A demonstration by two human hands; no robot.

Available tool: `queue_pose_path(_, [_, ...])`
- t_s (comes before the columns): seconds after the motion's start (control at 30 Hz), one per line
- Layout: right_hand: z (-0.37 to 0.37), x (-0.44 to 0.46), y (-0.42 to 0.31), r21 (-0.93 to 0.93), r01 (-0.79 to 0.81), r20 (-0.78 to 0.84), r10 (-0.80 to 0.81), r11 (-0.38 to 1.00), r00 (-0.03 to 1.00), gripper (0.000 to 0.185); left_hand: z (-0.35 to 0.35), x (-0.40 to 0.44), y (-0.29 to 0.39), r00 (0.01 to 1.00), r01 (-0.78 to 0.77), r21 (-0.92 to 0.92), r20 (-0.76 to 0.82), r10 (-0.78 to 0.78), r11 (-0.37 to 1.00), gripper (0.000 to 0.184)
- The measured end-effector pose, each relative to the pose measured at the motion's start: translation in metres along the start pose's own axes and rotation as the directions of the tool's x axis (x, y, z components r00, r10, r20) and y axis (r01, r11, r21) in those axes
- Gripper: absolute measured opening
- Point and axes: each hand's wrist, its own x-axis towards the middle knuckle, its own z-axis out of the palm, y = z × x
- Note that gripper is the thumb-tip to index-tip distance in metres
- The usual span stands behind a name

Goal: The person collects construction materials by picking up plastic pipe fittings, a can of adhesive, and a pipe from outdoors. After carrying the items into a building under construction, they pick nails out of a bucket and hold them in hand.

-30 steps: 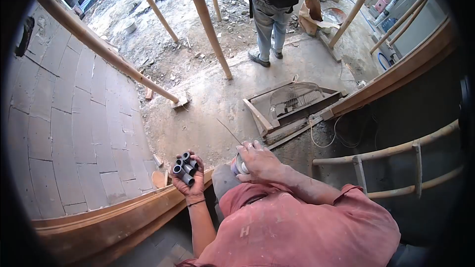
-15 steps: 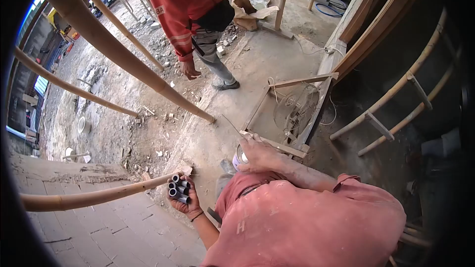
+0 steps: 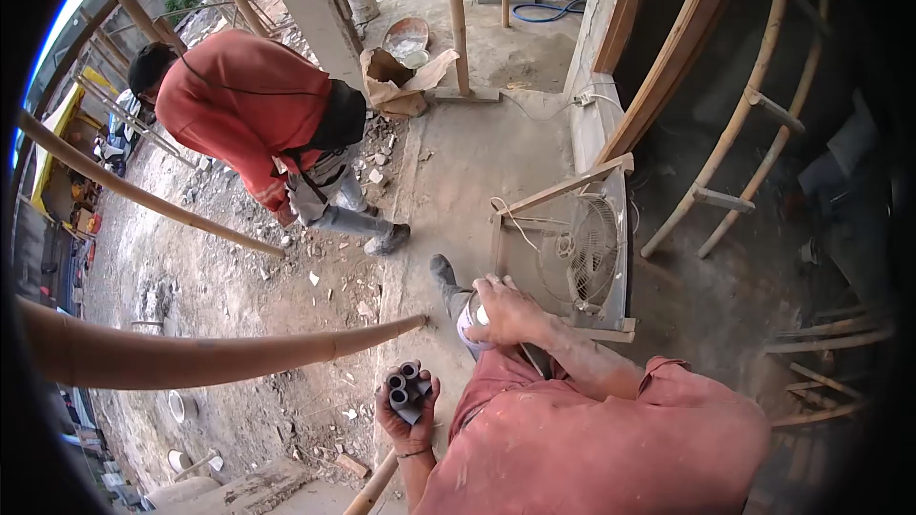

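Observation:
Several short grey pipe pieces (image 3: 407,389) lie bunched in my left hand (image 3: 412,434), its fingers curled round them, low in the middle of the view. My right hand (image 3: 510,313) is wrapped over the top of a round can (image 3: 469,321) with a pale, purplish side, held near my leg. A thin rod seen earlier near this hand does not show clearly here. Just beyond my right hand stands a round wire fan guard (image 3: 593,250) in a wooden frame (image 3: 563,187).
A co-worker in a red top (image 3: 243,100) bends forward at the upper left. Bamboo poles (image 3: 239,348) cross the left side. A bamboo ladder (image 3: 730,148) leans at the right. Rubble (image 3: 277,296) covers the ground at left; a torn paper sack (image 3: 401,81) lies ahead.
The view has swung to the left. The co-worker, upright before, now bends forward with a hand near the leg. Both my hands keep hold of the pipe pieces and the can.

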Motion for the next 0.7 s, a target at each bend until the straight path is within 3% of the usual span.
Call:
queue_pose_path(0.2, [-0.048, 0.158, 0.043, 0.076, -0.088, -0.104, 0.095, 0.993, 0.990, 0.090, 0.031, 0.180, 0.023, 0.993, 0.112, -0.003, 0.024, -0.112, 0.994, 0.037])
queue_pose_path(0.23, [-0.064, 0.183, 0.048, 0.077, -0.128, -0.075, 0.134, 0.989, 0.988, 0.091, 0.041, 0.211, 0.027, 0.992, 0.119, -0.034, -0.032, -0.120, 0.992, 0.036])
queue_pose_path(0.33, [-0.133, 0.262, 0.073, 0.061, -0.212, -0.033, 0.214, 0.975, 0.976, 0.092, 0.089, 0.327, 0.032, 0.977, 0.194, -0.064, -0.076, -0.199, 0.979, 0.035])
queue_pose_path(0.43, [-0.197, 0.320, 0.109, -0.035, -0.216, -0.210, 0.204, 0.976, 0.956, 0.094, 0.137, 0.435, 0.027, 0.952, 0.302, -0.069, -0.019, -0.304, 0.951, 0.037])
queue_pose_path(0.47, [-0.225, 0.330, 0.113, -0.041, -0.230, -0.201, 0.217, 0.972, 0.955, 0.094, 0.156, 0.466, 0.022, 0.939, 0.341, -0.087, 0.001, -0.343, 0.936, 0.037])
queue_pose_path(0.57, [-0.323, 0.363, 0.125, 0.028, -0.358, -0.220, 0.355, 0.933, 0.908, 0.096, 0.217, 0.550, -0.001, 0.912, 0.394, -0.191, -0.038, -0.408, 0.899, 0.038])
queue_pose_path(0.7, [-0.401, 0.412, 0.176, 0.120, -0.382, -0.324, 0.400, 0.916, 0.857, 0.094, 0.284, 0.661, -0.043, 0.842, 0.529, -0.181, -0.009, -0.539, 0.829, 0.044])
